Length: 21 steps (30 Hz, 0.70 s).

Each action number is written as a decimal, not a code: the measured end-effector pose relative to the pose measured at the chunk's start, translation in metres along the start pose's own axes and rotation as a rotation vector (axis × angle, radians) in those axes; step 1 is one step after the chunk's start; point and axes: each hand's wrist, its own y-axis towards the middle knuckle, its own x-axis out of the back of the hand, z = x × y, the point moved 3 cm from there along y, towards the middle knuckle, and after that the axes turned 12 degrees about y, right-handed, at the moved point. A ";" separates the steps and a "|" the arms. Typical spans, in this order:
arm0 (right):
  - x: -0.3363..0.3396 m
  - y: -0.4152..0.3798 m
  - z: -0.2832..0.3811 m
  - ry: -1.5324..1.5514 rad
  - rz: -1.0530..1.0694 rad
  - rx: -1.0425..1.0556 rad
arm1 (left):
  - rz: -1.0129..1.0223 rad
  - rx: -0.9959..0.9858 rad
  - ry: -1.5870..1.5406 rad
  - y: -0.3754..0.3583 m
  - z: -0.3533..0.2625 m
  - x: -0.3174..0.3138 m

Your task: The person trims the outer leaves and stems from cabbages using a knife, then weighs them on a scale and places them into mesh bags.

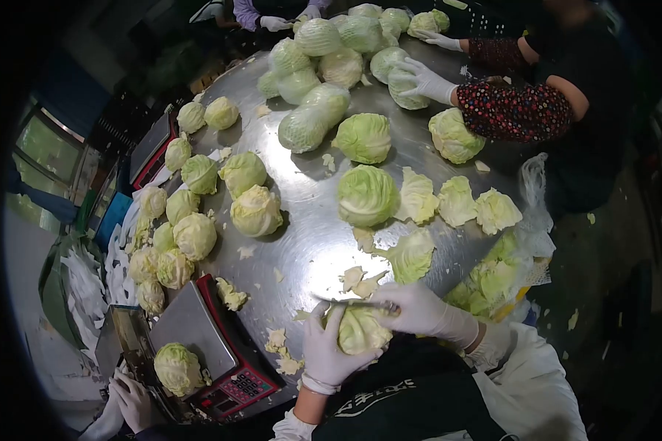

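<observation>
My left hand (325, 347), in a white glove, is wrapped round the side of a small pale-green cabbage (363, 331) at the table's near edge. In my right hand (421, 312), also gloved, is what looks like a knife (366, 302). Its thin blade lies across the top of the cabbage, pointing toward my left hand; the fingers hide most of the handle. Torn scraps of cabbage leaf (362, 282) lie just beyond my hands. Farther up, a large loose leaf (410, 255) rests beside a whole green cabbage (368, 195).
Loose cabbages (196, 234) line the left side, near a red-edged scale (198, 331) bearing a cabbage. Net-wrapped cabbages (315, 117) are heaped at the far end. A co-worker's gloved hand (428, 82) touches one. Another person's glove (132, 400) is lower left. Leaves fill a bag (533, 250) at right.
</observation>
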 end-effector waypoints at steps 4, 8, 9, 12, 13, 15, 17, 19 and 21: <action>0.027 0.002 -0.044 -0.079 -0.304 -0.316 | -0.026 -0.177 0.044 -0.019 0.024 0.014; 0.032 -0.015 -0.078 -0.320 -0.354 -0.316 | 0.044 -0.327 0.095 -0.057 0.056 0.021; 0.034 -0.020 -0.080 -0.316 -0.369 -0.337 | 0.064 -0.173 0.028 -0.064 0.056 0.029; 0.044 -0.035 -0.088 -0.410 -0.407 -0.323 | 0.100 0.026 0.045 -0.074 0.065 0.026; 0.051 -0.042 -0.093 -0.403 -0.402 -0.319 | -0.020 0.121 -0.145 -0.079 0.084 0.010; 0.062 -0.056 -0.099 -0.499 -0.507 -0.343 | -0.201 0.286 -0.381 -0.075 0.093 0.010; 0.065 -0.053 -0.073 -0.520 -0.540 -0.285 | -0.165 0.331 -0.541 -0.074 0.118 0.002; 0.057 -0.045 -0.034 -0.500 -0.514 -0.239 | -0.128 0.331 -0.612 -0.069 0.119 0.001; 0.023 -0.026 -0.011 -0.179 -0.266 -0.247 | -0.057 0.209 -0.391 -0.060 0.111 0.008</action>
